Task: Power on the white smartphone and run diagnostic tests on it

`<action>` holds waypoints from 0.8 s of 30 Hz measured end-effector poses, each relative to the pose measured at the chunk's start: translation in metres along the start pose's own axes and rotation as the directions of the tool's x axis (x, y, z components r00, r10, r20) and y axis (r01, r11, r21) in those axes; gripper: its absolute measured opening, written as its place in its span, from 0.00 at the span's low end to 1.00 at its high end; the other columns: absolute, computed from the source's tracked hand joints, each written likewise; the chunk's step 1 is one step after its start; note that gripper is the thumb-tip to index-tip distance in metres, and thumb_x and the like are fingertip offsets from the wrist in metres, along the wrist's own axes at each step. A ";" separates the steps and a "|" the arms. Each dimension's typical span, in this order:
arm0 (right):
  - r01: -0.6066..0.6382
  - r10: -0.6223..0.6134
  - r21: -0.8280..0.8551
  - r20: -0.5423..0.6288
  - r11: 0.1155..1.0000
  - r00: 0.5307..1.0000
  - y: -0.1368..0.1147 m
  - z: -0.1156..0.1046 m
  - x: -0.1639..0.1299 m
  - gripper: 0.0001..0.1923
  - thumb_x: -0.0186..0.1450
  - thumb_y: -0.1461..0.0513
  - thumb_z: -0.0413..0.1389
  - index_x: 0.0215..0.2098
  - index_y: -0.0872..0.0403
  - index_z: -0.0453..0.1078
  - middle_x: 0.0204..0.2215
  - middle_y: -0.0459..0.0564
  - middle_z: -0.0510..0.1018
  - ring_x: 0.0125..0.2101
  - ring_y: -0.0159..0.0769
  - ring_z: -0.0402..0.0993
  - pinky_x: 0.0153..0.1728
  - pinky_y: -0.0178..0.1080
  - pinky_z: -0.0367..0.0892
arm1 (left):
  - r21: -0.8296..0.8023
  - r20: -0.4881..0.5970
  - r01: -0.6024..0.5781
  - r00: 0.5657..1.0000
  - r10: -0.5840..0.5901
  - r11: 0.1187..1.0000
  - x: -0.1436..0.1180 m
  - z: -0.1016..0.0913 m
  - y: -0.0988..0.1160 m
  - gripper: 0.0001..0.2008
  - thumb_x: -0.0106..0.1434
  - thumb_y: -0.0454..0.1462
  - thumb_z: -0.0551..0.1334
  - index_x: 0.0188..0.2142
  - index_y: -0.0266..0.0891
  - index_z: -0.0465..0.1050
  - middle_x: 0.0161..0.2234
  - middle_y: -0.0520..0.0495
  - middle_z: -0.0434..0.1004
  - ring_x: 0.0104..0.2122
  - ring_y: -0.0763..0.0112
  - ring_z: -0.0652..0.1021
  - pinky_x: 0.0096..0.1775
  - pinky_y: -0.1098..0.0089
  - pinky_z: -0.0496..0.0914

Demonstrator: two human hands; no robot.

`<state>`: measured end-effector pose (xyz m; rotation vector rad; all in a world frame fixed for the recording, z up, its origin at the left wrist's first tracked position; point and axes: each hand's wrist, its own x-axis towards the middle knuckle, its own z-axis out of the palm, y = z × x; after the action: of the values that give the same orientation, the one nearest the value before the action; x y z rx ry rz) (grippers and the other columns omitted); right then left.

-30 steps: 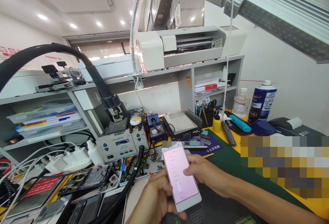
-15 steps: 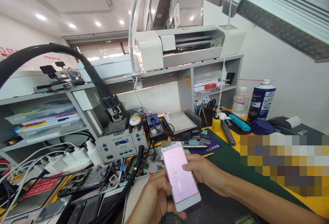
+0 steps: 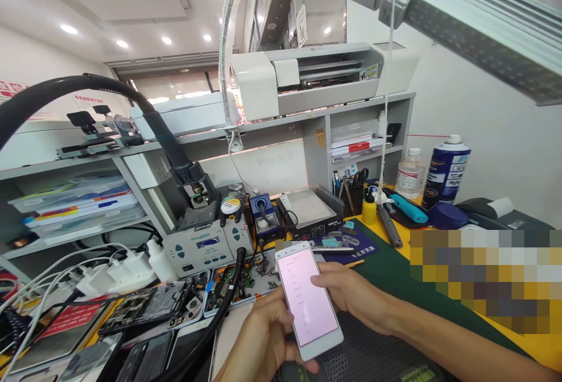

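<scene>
A white smartphone (image 3: 309, 306) with a lit, pinkish screen showing a list of small text lines is held up over the work mat. My left hand (image 3: 267, 335) grips its lower left edge, thumb at the side and fingers curled behind and below. Around the upper right edge is my right hand (image 3: 346, 291), its thumb resting over the screen's edge and its other fingers hidden behind the phone. Beneath both hands lies a dark perforated mat (image 3: 351, 353).
Opened phones and parts (image 3: 153, 303) crowd the left, with a black hose (image 3: 228, 300) crossing them. Behind stand a hot-air station (image 3: 202, 253), a soldering iron holder (image 3: 263, 212) and a flat heating plate (image 3: 307, 209). A spray can (image 3: 445, 171) and a clear bottle (image 3: 410, 174) stand right.
The text lines on the screen have shifted slightly. The hanging cord at the right has swung a little to the right. Both hands and the phone have stayed in nearly the same place.
</scene>
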<state>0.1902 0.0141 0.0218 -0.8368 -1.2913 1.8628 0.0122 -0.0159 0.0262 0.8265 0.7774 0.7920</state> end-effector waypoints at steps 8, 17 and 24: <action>-0.027 0.027 -0.020 -0.020 0.999 0.999 -0.004 0.001 -0.001 0.19 0.61 0.57 0.55 0.46 0.57 0.74 0.35 0.54 0.81 0.39 0.45 0.76 0.43 0.46 0.64 | 0.015 0.006 -0.004 1.000 0.004 1.000 0.001 -0.002 0.000 0.27 0.51 0.29 0.53 0.53 0.32 0.64 0.36 0.39 0.78 0.34 0.54 0.77 0.28 0.59 0.72; -0.033 0.032 -0.022 -0.033 0.999 0.999 -0.006 0.006 -0.002 0.22 0.60 0.51 0.56 0.45 0.57 0.74 0.36 0.55 0.81 0.39 0.45 0.75 0.42 0.45 0.65 | -0.005 0.003 -0.004 1.000 0.004 1.000 -0.001 0.000 0.001 0.32 0.54 0.30 0.52 0.61 0.33 0.55 0.39 0.37 0.79 0.37 0.53 0.78 0.27 0.60 0.72; -0.013 0.014 -0.065 0.009 0.998 1.000 0.000 -0.001 -0.001 0.20 0.58 0.62 0.55 0.48 0.56 0.74 0.43 0.55 0.81 0.41 0.45 0.76 0.43 0.45 0.65 | -0.010 -0.004 0.005 1.000 -0.005 1.000 0.000 -0.002 -0.001 0.36 0.55 0.31 0.52 0.64 0.33 0.48 0.42 0.34 0.78 0.41 0.49 0.77 0.27 0.60 0.71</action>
<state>0.1916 0.0135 0.0215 -0.8739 -1.3610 1.8459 0.0110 -0.0153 0.0244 0.8132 0.7786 0.7928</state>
